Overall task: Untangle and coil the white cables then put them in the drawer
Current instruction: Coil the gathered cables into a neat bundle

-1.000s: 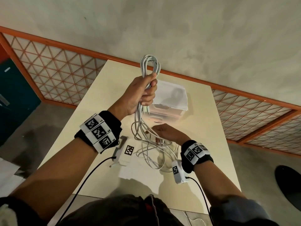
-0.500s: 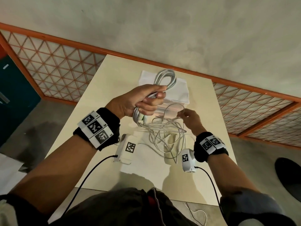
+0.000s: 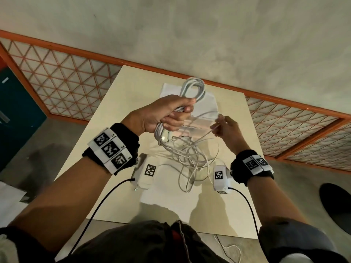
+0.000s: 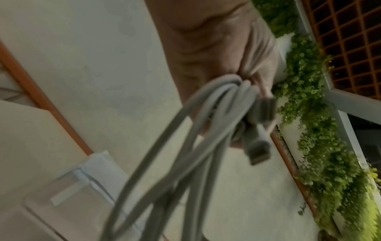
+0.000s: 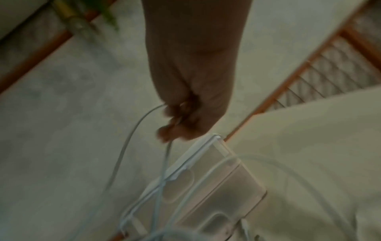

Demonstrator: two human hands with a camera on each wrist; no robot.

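White cables partly coiled, partly a loose tangle hanging down onto the table, in front of a translucent drawer unit. Coiled bundle gripped in left hand, fingers wrapped around it. Single thin strand pinched in right hand, raised just beside the left.

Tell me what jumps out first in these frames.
The left hand held above the cream table grips a looped bundle of thick white cable. Below it a loose tangle of thin white cables spills onto the table, one strand pinched by the right hand. Behind them sits a translucent plastic drawer box.
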